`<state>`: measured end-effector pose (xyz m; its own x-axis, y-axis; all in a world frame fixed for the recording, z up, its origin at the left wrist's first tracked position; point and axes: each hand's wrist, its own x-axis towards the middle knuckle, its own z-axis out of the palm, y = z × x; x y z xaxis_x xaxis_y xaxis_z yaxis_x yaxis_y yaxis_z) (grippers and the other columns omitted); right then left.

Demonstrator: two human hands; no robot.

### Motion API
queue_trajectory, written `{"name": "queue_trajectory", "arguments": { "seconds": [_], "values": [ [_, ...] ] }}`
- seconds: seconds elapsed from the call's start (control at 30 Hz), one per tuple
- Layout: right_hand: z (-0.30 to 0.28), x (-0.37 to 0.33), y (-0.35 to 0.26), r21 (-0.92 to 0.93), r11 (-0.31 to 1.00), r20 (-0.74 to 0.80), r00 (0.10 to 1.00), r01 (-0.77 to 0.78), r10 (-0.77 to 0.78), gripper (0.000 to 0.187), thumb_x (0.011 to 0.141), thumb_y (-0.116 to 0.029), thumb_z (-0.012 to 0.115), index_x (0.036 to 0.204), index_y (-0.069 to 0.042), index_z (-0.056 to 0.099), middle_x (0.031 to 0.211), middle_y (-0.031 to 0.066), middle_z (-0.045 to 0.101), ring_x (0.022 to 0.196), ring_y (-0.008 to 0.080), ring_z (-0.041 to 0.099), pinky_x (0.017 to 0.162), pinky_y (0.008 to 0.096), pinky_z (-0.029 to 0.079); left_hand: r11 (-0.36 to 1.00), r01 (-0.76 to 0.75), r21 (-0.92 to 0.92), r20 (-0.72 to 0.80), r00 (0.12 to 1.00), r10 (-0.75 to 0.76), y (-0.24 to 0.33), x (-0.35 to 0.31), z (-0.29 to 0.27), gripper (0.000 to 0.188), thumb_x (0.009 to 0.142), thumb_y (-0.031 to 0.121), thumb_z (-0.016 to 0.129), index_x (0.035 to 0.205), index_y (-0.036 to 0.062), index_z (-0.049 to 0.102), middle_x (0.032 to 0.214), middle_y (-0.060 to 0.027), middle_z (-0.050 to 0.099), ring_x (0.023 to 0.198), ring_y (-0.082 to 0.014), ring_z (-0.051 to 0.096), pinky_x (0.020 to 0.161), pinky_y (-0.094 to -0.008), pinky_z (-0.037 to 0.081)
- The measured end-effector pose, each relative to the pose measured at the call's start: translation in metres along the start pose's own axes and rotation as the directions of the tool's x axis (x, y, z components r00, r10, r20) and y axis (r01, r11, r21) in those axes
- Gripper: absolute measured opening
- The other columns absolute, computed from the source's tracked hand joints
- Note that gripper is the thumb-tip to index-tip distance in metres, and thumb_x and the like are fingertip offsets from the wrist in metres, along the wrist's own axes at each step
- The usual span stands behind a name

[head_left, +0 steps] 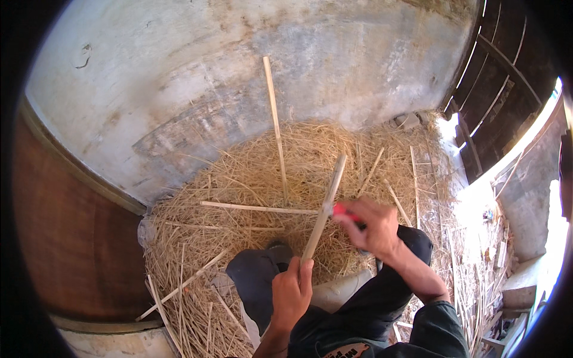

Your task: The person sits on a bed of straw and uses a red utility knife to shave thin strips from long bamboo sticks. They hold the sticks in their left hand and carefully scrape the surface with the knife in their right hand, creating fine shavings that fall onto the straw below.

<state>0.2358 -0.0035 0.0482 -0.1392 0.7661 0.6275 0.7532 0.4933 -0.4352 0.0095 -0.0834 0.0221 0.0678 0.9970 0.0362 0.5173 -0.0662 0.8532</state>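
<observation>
My left hand (290, 293) is closed around the lower end of a pale wooden stick (317, 231), which slants up and away from me between my knees. Closed in my right hand (377, 227) is a small red and black hand tool (340, 210). Its tip meets the stick's side near mid-length; motion blurs it, so the exact kind is unclear. Behind the held stick, a thin strip of wood (256, 207) lies crosswise on the shavings. Another long stick (275, 122) leans upright against the wall.
Straw-like wood shavings (239, 179) cover the floor around my legs. More loose sticks (182, 286) lie at left and several at right. A stained plaster wall (197, 77) closes the far side. A brown wooden panel (77, 232) stands left; dark boards (501, 71) stand at upper right.
</observation>
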Motion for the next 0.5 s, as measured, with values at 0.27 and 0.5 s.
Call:
{"name": "queue_trajectory", "arguments": {
  "seconds": [0.27, 0.5],
  "values": [
    [-0.037, 0.034, 0.060, -0.023, 0.880, -0.098, 0.877, -0.475, 0.471, 0.025, 0.101, -0.030, 0.078, 0.113, -0.009, 0.083, 0.092, 0.0153, 0.080, 0.072, 0.0239, 0.076, 0.067, 0.0392, 0.059, 0.988, 0.081, -0.133, 0.218, 0.975, -0.051, -0.006, -0.042, -0.009, 0.040, 0.113, 0.034, 0.061, 0.091, 0.0005, 0.062, 0.060, -0.0171, 0.049, 0.050, -0.0278, 0.050, 0.051, -0.0402, 0.037],
    [-0.013, -0.003, 0.058, -0.151, 0.952, 0.498, 0.812, -0.266, 0.305, 0.031, 0.099, -0.026, 0.075, 0.123, -0.008, 0.076, 0.100, 0.0209, 0.078, 0.095, 0.0405, 0.075, 0.084, 0.0511, 0.058, 0.959, 0.223, -0.172, 0.163, 0.967, -0.196, -0.034, -0.011, -0.025, 0.039, 0.111, 0.034, 0.066, 0.091, 0.0010, 0.066, 0.060, -0.0076, 0.058, 0.052, -0.0150, 0.060, 0.051, -0.0331, 0.043]
  ]
}}
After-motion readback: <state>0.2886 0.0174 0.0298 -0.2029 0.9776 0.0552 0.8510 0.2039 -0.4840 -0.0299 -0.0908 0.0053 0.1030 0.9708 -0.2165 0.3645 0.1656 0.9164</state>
